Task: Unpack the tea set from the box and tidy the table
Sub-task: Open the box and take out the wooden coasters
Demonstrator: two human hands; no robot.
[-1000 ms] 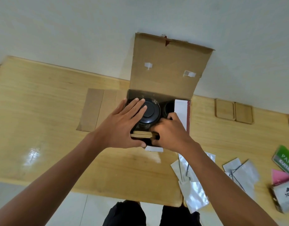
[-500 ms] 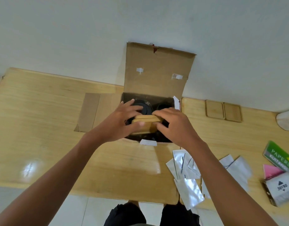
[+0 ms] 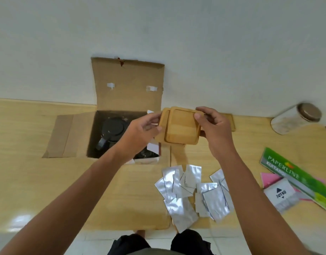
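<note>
An open cardboard box (image 3: 129,89) stands on the wooden table (image 3: 29,162) against the wall, its lid flap upright. Inside it lies a dark glass teapot with a black lid (image 3: 113,128). I hold a small stack of square wooden coasters (image 3: 182,127) in the air to the right of the box. My left hand (image 3: 140,133) grips the stack's left edge and my right hand (image 3: 213,127) grips its right edge. Behind my right hand, part of another wooden coaster (image 3: 230,120) lies on the table.
Several silvery plastic pouches (image 3: 191,190) are scattered near the table's front edge. A green Paperline pack (image 3: 294,175), a pink sheet and a white Joyko box (image 3: 281,196) lie at the right. A glass jar (image 3: 296,118) lies on its side at the back right.
Both hands have lifted the wooden coasters out of the box and carried them to the right, above the table. The camera view has shifted right, which brings the jar into sight.
</note>
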